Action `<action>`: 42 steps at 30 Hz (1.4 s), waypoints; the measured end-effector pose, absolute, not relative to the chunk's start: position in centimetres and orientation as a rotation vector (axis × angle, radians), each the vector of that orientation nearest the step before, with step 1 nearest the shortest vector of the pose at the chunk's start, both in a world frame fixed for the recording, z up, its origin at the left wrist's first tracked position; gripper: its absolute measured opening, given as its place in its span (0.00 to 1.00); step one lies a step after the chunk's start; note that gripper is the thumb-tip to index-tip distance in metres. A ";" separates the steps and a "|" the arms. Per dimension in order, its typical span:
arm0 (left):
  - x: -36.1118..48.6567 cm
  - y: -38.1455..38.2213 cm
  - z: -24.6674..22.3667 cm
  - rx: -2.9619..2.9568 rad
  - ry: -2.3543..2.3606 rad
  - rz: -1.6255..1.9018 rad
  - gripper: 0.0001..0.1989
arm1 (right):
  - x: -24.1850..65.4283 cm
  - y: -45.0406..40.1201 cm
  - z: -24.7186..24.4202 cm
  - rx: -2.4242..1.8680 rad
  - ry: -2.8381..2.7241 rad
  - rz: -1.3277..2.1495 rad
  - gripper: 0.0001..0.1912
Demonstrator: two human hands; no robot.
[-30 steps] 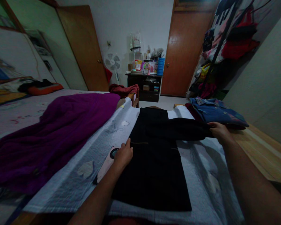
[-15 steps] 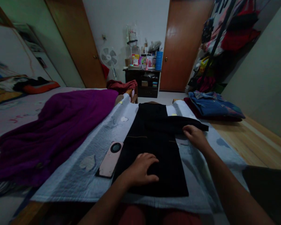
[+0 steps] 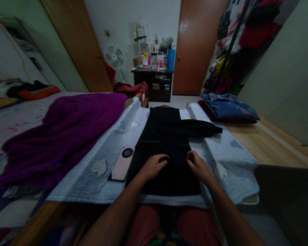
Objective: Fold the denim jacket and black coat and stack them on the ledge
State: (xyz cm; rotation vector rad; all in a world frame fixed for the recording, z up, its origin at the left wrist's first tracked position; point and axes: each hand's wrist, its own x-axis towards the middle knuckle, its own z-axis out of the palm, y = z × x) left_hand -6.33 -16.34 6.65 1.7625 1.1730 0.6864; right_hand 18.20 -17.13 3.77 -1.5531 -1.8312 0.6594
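1. The left hand [image 3: 153,167] is over the black garment [image 3: 166,186], loosely curved, thumb and fingers parted, with no grip showing.
2. The right hand [image 3: 199,167] is at the garment's right edge, fingertips close together; I cannot tell whether they pinch the cloth.
3. The sleeve [image 3: 197,128] is what has changed: a second ago the right hand held its end. Now it lies let go, stretching right past the body, which seems to free both hands for the garment's near part.
4. The garment lies flat on the pale quilted cloth [image 3: 77,186], with a phone [image 3: 121,167] just beside it on the left.
5. Farther left lies purple cloth [image 3: 74,126]; far right, a folded denim garment [image 3: 229,106].
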 end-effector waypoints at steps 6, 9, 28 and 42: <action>-6.5 -15.5 6.0 1.354 1.218 0.925 0.21 | 15.1 -20.8 5.0 -1.497 -2.193 0.552 0.08; -6.3 -16.0 6.4 1.319 1.221 0.964 0.21 | 12.9 -22.3 5.5 -1.492 -2.365 0.428 0.21; -5.9 -17.1 8.2 1.305 1.187 1.033 0.19 | 10.8 -22.5 4.4 -1.430 -2.329 0.239 0.10; -5.7 -17.4 6.8 1.591 1.179 0.929 0.16 | 12.0 -24.7 2.8 -1.209 -2.463 0.287 0.25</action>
